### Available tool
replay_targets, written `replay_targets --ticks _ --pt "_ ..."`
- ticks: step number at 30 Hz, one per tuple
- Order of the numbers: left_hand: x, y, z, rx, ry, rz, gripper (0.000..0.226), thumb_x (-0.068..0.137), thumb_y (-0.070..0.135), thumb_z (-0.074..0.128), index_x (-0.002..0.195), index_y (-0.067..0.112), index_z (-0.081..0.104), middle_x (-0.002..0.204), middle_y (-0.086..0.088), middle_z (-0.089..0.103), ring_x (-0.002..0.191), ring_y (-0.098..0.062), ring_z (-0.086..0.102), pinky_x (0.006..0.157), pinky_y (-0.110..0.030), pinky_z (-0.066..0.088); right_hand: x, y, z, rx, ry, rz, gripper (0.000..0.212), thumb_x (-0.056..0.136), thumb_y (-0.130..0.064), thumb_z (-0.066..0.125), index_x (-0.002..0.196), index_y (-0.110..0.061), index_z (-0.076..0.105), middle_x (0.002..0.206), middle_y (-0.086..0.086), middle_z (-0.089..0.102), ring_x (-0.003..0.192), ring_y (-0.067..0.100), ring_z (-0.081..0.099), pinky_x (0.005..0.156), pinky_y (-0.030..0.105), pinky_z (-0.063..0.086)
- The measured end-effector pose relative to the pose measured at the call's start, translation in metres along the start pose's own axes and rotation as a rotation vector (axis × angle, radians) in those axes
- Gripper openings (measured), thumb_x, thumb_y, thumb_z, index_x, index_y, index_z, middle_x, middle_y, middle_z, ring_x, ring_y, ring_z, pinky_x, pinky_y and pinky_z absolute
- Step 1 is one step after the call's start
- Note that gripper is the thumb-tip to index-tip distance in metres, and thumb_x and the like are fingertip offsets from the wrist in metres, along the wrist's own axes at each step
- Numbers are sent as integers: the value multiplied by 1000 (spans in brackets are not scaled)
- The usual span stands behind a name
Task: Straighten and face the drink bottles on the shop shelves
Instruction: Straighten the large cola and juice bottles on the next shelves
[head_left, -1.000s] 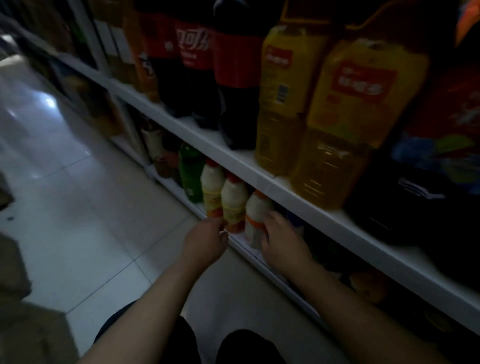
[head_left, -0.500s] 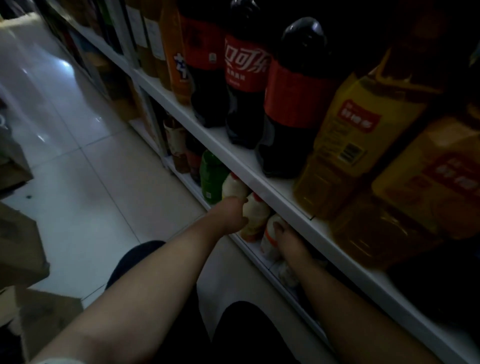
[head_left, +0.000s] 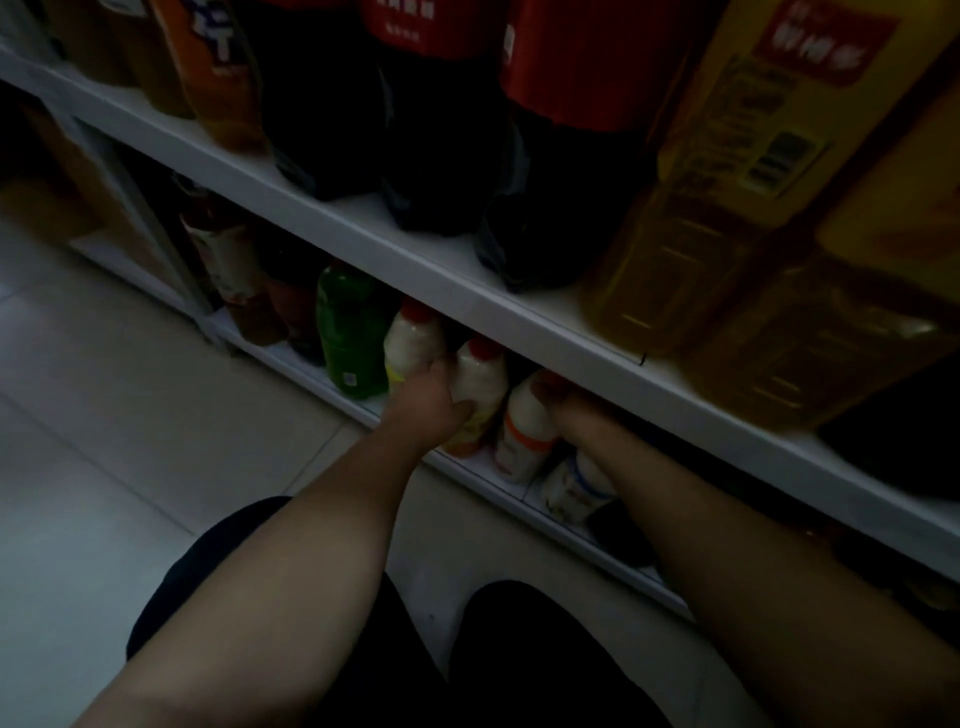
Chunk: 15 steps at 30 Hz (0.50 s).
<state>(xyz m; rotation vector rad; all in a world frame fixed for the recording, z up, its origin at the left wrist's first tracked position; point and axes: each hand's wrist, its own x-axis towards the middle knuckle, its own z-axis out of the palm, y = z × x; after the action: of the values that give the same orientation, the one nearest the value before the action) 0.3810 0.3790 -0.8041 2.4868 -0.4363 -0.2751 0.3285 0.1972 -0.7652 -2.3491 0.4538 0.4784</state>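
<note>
Early days, I reckon. On the low white shelf (head_left: 566, 527), the left hand (head_left: 428, 402) wraps the middle red-capped white plastic drink bottle (head_left: 483, 387) near the front edge. The right hand (head_left: 566, 410) sits behind the orange-banded white bottle (head_left: 522, 436), can't tell its grip. Both are deeper in than a second ago.

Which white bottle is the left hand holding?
The red-capped white plastic bottle between the yellow-labelled bottle and the orange-banded bottle; the left hand grips it.

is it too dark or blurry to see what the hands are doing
Head view: underexposed, floor tiles brightest; the upper shelf shadows the lower one, so the right hand is half lost, while the left hand gripping a white bottle reads; yellow jugs at right are smeared.
</note>
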Motion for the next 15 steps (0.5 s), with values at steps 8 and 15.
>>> replay_targets --ticks 8,15 --pt "17 6 -8 14 26 103 63 83 30 69 133 2 43 128 -22 54 114 -37 52 93 -39 43 0 14 -6 6 130 7 60 94 -38 53 146 -18 29 152 10 29 138 25 30 112 39 27" --pt "18 5 -4 -29 54 126 64 81 28 72 134 4 45 128 -21 56 113 -38 53 91 -38 41 7 7 6 -32 239 67 71 92 -43 56 150 -18 23 155 10 22 140 28 25 115 34 20"
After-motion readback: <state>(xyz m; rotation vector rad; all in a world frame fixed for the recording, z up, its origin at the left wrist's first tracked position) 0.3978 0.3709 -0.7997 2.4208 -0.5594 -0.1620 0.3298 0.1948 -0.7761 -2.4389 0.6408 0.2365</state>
